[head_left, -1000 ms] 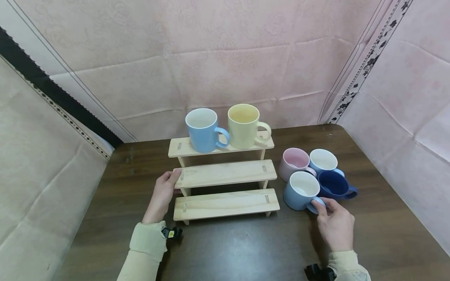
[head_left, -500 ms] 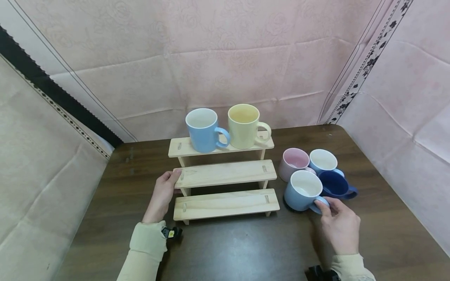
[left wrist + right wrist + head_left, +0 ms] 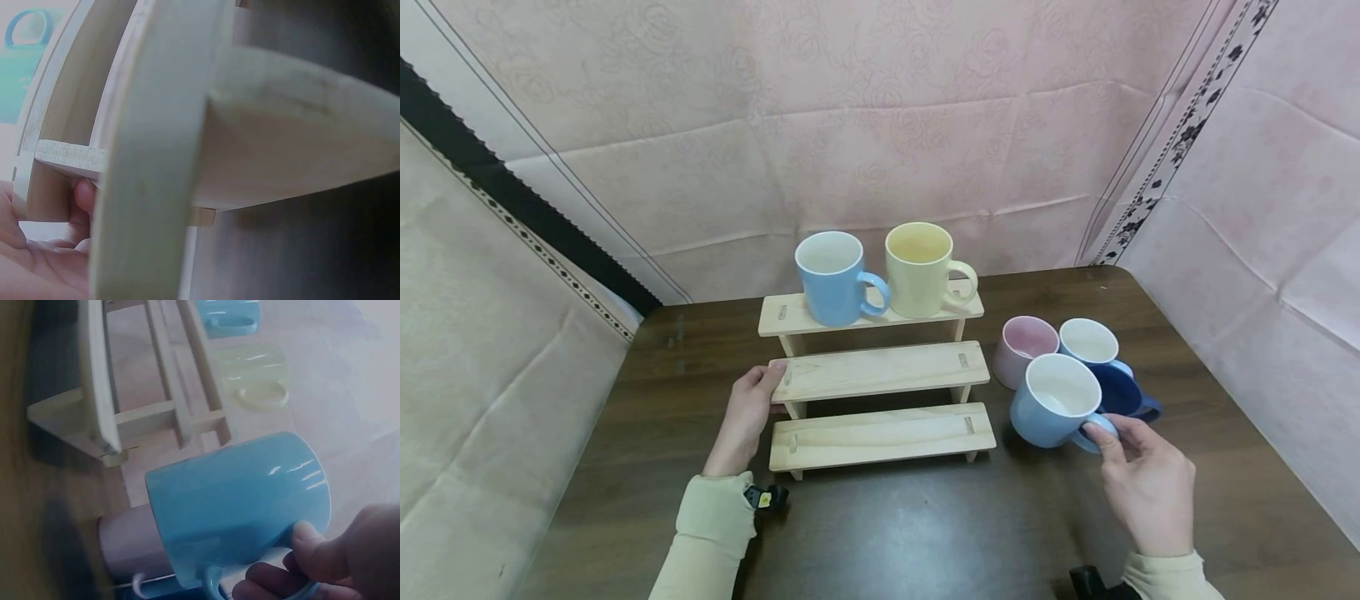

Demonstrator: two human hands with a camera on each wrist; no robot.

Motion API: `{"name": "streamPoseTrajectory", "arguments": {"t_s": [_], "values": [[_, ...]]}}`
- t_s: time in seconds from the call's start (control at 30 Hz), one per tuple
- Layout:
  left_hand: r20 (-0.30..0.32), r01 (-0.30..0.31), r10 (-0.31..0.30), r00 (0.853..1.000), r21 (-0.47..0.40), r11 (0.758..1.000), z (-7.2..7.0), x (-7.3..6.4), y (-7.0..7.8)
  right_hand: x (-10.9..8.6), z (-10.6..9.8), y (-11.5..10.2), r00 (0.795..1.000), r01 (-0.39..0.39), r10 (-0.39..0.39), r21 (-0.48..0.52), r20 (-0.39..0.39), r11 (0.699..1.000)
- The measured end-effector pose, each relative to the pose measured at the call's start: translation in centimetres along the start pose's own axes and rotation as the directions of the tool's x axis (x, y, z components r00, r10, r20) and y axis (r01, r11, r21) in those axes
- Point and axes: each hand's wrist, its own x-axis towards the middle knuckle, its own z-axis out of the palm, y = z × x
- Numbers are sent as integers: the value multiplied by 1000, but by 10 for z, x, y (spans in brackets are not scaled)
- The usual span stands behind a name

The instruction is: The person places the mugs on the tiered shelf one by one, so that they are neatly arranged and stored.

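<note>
My right hand (image 3: 1150,492) pinches the handle of a light blue mug (image 3: 1049,410), its base lifted above the table in the head view. The right wrist view shows thumb and fingers around that handle, the mug body (image 3: 237,506) large in front. My left hand (image 3: 751,408) grips the left end of the middle board of a wooden three-step rack (image 3: 880,372). In the left wrist view its fingers (image 3: 84,195) curl under that board's end. On the rack's top step stand a blue mug (image 3: 831,287) and a pale yellow mug (image 3: 917,279), handles to the right.
Right of the rack stand a pink mug (image 3: 1017,358), a pale blue mug (image 3: 1088,342) and a dark blue mug (image 3: 1122,392), close together and partly hidden behind the lifted mug. Patterned cloth (image 3: 865,150) rises behind the brown table (image 3: 880,533) and along both sides.
My right hand has raised the light blue mug off the table and shifted it slightly right, covering more of the dark blue mug. The left hand has kept its place on the rack.
</note>
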Motion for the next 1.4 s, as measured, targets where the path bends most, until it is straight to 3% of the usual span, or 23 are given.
{"name": "streamPoseTrajectory", "arguments": {"t_s": [0.27, 0.67, 1.03, 1.4], "values": [[-8, 6, -6, 1000, 1, 1000, 0, 1, 1, 4, -7, -16, 999, 30, -31, 36, 24, 999], [-3, -2, 2, 1000, -14, 1000, 0, 1, 2, 10, -1, -45, 987, 137, -145, 119, 65, 983], [-8, 21, -21, 1000, 10, 1000, -1, 1, 3, 11, 20, -73, 956, 249, -276, 229, 94, 941], [-13, 18, -18, 1000, 10, 1000, 0, -1, 1, 9, 52, -97, 931, 247, -318, 333, 178, 910]]}}
